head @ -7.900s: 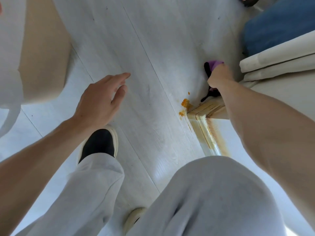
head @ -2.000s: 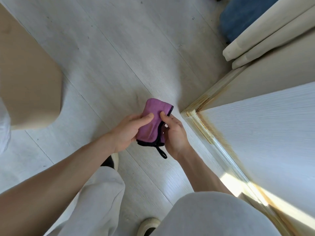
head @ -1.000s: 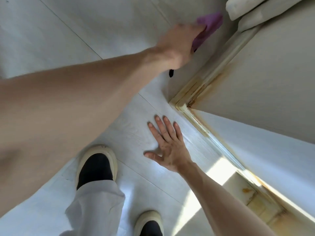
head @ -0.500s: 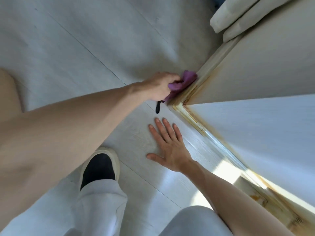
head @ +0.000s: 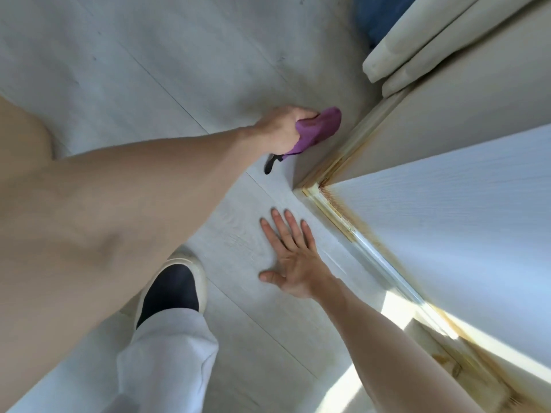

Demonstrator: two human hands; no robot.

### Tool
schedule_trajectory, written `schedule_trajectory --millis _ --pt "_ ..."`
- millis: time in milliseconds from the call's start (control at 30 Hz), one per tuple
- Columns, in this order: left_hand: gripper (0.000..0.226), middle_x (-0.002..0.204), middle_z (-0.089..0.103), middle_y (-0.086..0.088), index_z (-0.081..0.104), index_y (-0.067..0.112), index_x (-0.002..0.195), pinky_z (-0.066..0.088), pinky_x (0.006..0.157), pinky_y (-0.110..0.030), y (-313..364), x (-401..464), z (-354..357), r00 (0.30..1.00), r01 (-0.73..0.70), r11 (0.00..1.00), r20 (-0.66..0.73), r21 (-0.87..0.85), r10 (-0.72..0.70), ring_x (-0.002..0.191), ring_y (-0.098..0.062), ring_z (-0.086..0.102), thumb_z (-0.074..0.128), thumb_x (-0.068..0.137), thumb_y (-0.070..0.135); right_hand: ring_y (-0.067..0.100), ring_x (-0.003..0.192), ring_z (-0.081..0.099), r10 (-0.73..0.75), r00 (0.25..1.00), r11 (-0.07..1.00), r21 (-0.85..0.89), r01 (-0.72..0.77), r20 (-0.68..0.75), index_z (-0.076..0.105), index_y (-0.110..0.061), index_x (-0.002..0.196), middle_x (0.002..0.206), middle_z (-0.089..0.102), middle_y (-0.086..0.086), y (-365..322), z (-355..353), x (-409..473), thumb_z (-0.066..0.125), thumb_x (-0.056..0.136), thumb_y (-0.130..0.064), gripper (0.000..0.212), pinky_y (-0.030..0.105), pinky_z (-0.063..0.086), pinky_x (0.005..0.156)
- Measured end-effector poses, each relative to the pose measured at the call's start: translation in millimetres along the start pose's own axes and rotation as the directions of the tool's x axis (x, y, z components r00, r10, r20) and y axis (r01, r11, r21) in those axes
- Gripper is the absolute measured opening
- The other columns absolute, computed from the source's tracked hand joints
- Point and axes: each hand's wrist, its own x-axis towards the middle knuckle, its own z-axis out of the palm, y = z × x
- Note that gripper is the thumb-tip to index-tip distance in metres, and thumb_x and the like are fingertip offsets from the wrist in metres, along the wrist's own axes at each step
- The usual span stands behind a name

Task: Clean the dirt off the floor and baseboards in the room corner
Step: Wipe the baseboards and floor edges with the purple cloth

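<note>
Orange-brown dirt [head: 343, 217] is left along the baseboards [head: 334, 210] at the floor [head: 179, 70] corner, so the purple cloth [head: 316, 129], gripped in the left hand [head: 281, 131] just beside it, is best pressed firmly along the trim while the flat, open right hand [head: 293, 257] is kept braced.

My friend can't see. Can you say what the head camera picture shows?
A person's left hand grips a purple cloth on the pale wooden floor near the yellow-stained baseboard corner. The right hand rests flat on the floor.
</note>
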Motion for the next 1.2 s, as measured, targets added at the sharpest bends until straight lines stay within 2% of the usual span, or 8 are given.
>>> schedule_trajectory --millis 200,333,433,500,733,867,1033,1200 --pt "0.069 0.151 0.054 0.006 0.05 0.046 0.147 0.044 0.111 -0.029 8.2 24.6 24.6 0.993 -0.012 0.996 0.117 -0.088 0.023 0.128 -0.022 0.058 0.041 0.1 -0.003 0.019 0.149 -0.04 -0.033 0.997 0.999 0.022 0.035 -0.065 -0.031 -0.035 0.155 0.162 -0.042 -0.007 5.3 4.3 -0.7 0.054 0.093 -0.071 0.111 0.046 -0.023 0.121" --pt "0.069 0.145 0.059 0.012 0.059 0.041 0.141 0.041 0.105 -0.016 16.0 7.5 45.0 0.996 -0.075 0.992 0.034 -0.104 0.079 0.127 -0.015 0.059 0.041 0.096 -0.008 0.023 0.154 -0.028 -0.03 0.992 0.999 0.014 0.032 -0.124 -0.019 -0.031 0.161 0.168 -0.03 -0.004 8.5 10.3 0.0 0.053 0.091 -0.074 0.11 0.049 -0.016 0.124" --pt "0.066 0.132 0.069 0.01 0.067 0.037 0.134 0.051 0.086 -0.013 -15.3 -18.6 47.4 0.999 -0.036 0.991 0.019 -0.127 0.039 0.102 -0.015 0.069 0.043 0.094 -0.01 0.025 0.157 -0.022 -0.031 0.988 0.999 0.02 0.035 -0.148 -0.011 -0.027 0.164 0.17 -0.023 -0.002 9.2 12.7 -1.0 0.052 0.09 -0.075 0.108 0.05 -0.011 0.125" --pt "0.066 0.13 0.07 0.011 0.068 0.037 0.132 0.053 0.088 -0.02 -12.9 -19.0 35.9 0.995 -0.032 0.996 0.088 -0.086 0.04 0.104 -0.014 0.068 0.044 0.092 -0.01 0.026 0.157 -0.02 -0.032 0.987 0.999 0.017 0.035 -0.158 -0.009 -0.026 0.164 0.171 -0.021 -0.001 9.7 13.4 -0.7 0.052 0.091 -0.076 0.108 0.051 -0.009 0.125" --pt "0.056 0.117 0.071 0.018 0.074 0.032 0.123 0.04 0.087 -0.006 46.4 11.6 20.7 0.992 -0.111 0.979 0.043 -0.172 0.12 0.111 -0.001 0.061 0.047 0.093 -0.007 0.024 0.155 -0.026 -0.032 0.992 0.999 0.015 0.034 -0.119 -0.015 -0.028 0.163 0.169 -0.028 -0.002 7.7 10.3 -0.2 0.052 0.092 -0.074 0.108 0.05 -0.014 0.124" --pt "0.053 0.083 0.069 0.039 0.077 0.024 0.119 0.036 0.068 0.0 16.8 -30.0 31.3 0.998 -0.06 0.966 0.015 -0.253 0.066 0.07 0.024 0.057 0.047 0.09 -0.009 0.025 0.156 -0.024 -0.023 0.991 1.0 0.004 0.024 -0.131 -0.011 -0.027 0.164 0.17 -0.025 -0.001 7.5 10.5 -0.5 0.05 0.091 -0.076 0.107 0.05 -0.013 0.125" --pt "0.041 0.112 0.068 0.021 0.073 0.033 0.124 0.037 0.086 -0.004 47.4 4.1 19.8 0.988 -0.128 0.966 0.058 -0.226 0.144 0.11 -0.001 0.059 0.054 0.097 0.009 0.023 0.154 -0.028 -0.02 0.994 1.0 0.003 0.02 -0.111 -0.015 -0.028 0.163 0.168 -0.029 -0.003 7.7 9.5 0.0 0.049 0.092 -0.075 0.106 0.049 -0.016 0.124" --pt "0.016 0.105 0.072 0.016 0.075 0.033 0.108 0.047 0.086 -0.021 26.6 -14.7 27.4 0.988 -0.137 0.958 0.04 -0.253 0.151 0.092 -0.001 0.065 0.066 0.097 0.04 0.022 0.153 -0.032 -0.015 0.995 1.0 0.001 0.015 -0.096 -0.018 -0.03 0.162 0.167 -0.032 -0.004 6.9 9.5 -0.1 0.049 0.091 -0.075 0.107 0.049 -0.017 0.124"
